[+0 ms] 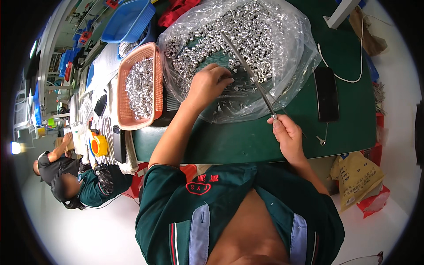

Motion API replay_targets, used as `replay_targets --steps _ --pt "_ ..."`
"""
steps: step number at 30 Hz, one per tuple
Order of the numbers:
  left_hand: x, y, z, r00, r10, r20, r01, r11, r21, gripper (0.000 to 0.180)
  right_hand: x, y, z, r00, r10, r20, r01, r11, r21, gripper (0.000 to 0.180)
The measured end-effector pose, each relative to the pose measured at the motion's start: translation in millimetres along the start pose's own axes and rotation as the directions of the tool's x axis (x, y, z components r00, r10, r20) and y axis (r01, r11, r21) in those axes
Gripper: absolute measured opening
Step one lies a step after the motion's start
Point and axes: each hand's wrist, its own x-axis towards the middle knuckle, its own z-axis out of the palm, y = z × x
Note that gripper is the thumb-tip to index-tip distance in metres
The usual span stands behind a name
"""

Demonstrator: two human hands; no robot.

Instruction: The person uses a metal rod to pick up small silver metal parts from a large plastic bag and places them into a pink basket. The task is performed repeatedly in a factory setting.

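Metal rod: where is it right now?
In the head view, the metal rod is in the right hand, slanting up and left over the clear plastic bag.

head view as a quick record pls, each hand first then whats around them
right hand: gripping one end of a thin metal rod
rod direction: slants up and left across the bag
left hand: fingers bent, over the bag; whether it pinches anything is unclear
bag: clear plastic bag, spread on the green table
bag contents: many small silvery metal parts
left of bag: orange basket holding silvery pieces
right of bag: dark flat rectangular object, white cable
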Motion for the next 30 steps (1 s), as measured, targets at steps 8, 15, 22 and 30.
replay_targets --steps 8,15,22,30 --pt "6.4 -10.8 8.9 0.994 0.100 -0.049 -0.098 0.994 0.045 0.020 -0.3 -1.6 -1.5 1.000 -0.005 0.002 0.005 1.000 0.015 0.015" --pt "-6.3 -28.3 -6.1 0.981 -0.151 0.119 0.175 0.439 -0.882 0.017 -0.4 0.6 -1.4 1.000 -0.024 0.017 0.025 1.000 -0.003 0.016" --pt "-8.1 -25.2 -4.8 0.995 -0.074 0.060 0.085 0.397 -0.914 0.017 -0.3 0.1 -0.7 0.999 -0.041 0.007 0.041 0.999 -0.013 0.016" --pt "-13.2 -29.9 -4.6 0.966 -0.206 0.158 0.244 0.511 -0.824 0.013 -0.5 -1.4 -0.5 0.998 -0.056 0.009 0.056 0.998 -0.028 0.018"
